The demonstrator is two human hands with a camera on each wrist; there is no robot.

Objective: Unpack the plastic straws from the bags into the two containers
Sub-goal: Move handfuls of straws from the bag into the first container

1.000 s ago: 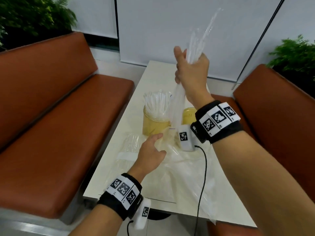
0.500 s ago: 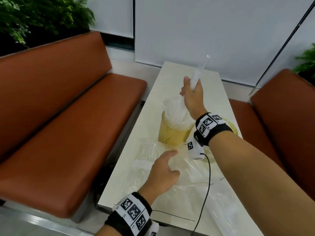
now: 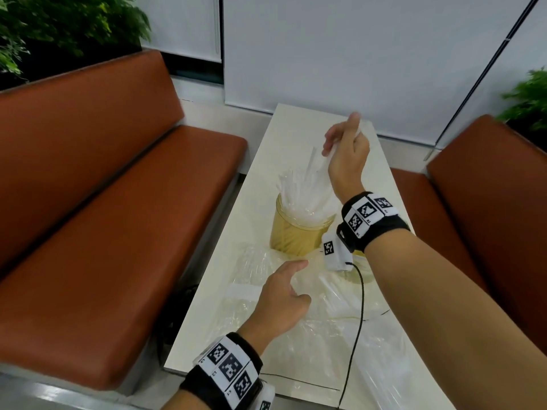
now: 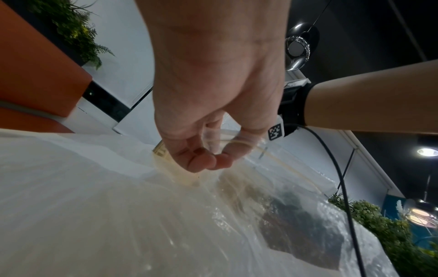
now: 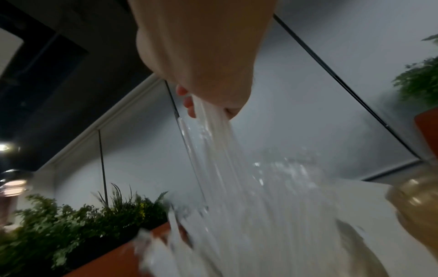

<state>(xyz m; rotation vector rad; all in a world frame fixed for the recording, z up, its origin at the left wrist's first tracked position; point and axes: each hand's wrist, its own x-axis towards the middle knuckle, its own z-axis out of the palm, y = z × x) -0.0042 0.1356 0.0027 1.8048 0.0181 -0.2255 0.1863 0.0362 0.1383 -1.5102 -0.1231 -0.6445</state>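
On the far left runs a long orange bench seat (image 3: 118, 220), with the narrow cream table (image 3: 299, 119) just beside it. Near the table's left edge lies a flat clear bag (image 3: 245, 279) with a white strip across it. The left hand (image 3: 281, 300) hovers low over the crumpled plastic sheeting (image 3: 340, 329) that covers the near end of the table; its fingers (image 4: 201, 159) hang loosely curled, thumb stretched forward, and they hold nothing.

Farther along, near the middle of the table, stands a yellowish clear container (image 3: 299, 232) packed with clear straws (image 3: 302, 190) that fan out above its rim. The right hand (image 3: 346, 155) is raised above and just behind that container, its fingers closed around the upper ends of a bundle of straws (image 5: 213, 142) whose lower ends reach down into the container's fan. A second yellowish container (image 5: 417, 202) sits just to the right of the first, mostly hidden behind the right wrist in the head view. At the table's right edge stands another orange seat (image 3: 488, 184).
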